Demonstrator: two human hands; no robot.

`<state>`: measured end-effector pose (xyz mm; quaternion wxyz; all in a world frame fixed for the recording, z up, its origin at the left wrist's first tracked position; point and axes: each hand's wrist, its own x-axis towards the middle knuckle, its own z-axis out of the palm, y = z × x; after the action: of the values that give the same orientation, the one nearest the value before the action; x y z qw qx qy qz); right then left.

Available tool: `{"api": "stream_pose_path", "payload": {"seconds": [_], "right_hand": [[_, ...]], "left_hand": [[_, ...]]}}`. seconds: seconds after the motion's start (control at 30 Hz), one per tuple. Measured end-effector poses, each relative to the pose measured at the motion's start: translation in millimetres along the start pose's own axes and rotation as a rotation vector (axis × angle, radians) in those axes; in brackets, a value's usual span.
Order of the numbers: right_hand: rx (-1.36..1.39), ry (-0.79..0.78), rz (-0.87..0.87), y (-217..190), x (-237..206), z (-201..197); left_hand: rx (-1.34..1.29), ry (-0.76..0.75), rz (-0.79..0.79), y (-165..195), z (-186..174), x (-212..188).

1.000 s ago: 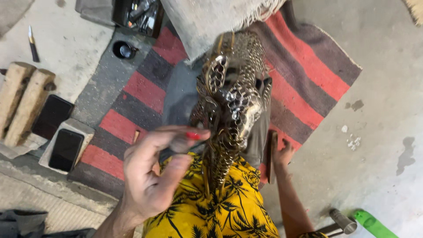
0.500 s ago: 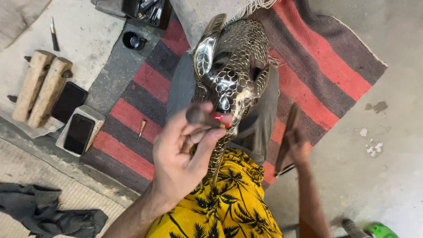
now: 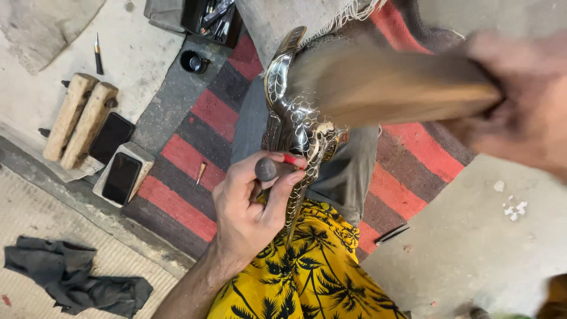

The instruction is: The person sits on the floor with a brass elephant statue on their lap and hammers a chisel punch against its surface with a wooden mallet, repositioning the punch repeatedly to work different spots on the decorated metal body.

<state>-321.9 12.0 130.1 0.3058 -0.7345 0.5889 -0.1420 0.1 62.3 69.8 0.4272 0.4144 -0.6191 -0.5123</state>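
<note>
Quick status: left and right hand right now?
Left hand: closed on a small punch, tip against the metal piece.
Right hand: closed on a wooden mallet, blurred.

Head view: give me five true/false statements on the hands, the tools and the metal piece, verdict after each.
1. The left hand pinches a short punch with a red band against the embossed metal piece. True.
2. The right hand is empty. False: its grip is closed on a blurred wooden mallet, raised above the piece.
3. Two dark phones lie left of the striped rug. True.
4. The metal piece lies flat on the bare floor. False: it rests over the person's lap, on grey cloth.
5. A dark rag lies at lower left. True.
</note>
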Motion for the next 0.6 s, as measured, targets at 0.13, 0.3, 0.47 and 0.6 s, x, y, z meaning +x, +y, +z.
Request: {"api": "stream_pose_path", "payload": {"seconds": [0.13,0.3,0.47,0.6], "right_hand": [[-0.450,-0.260,-0.042,-38.2,27.1,-20.2],[-0.712,-0.372,-0.106,-59.9,42.0,-27.2],[-0.743,-0.370,-0.149,-54.6,41.3,-22.2],[-0.595,-0.316,-0.089,-31.3,30.2,-15.3]], "left_hand": [[0.097,0.028,0.009,0.9,-1.3,0.0],[0.147,0.012,-0.182,6.1,-5.2,4.0],[0.215,-0.086,-0.108,12.8,-9.0,10.7],[0.005,-0.116,-0.126,11.6,-8.5,15.1]]}}
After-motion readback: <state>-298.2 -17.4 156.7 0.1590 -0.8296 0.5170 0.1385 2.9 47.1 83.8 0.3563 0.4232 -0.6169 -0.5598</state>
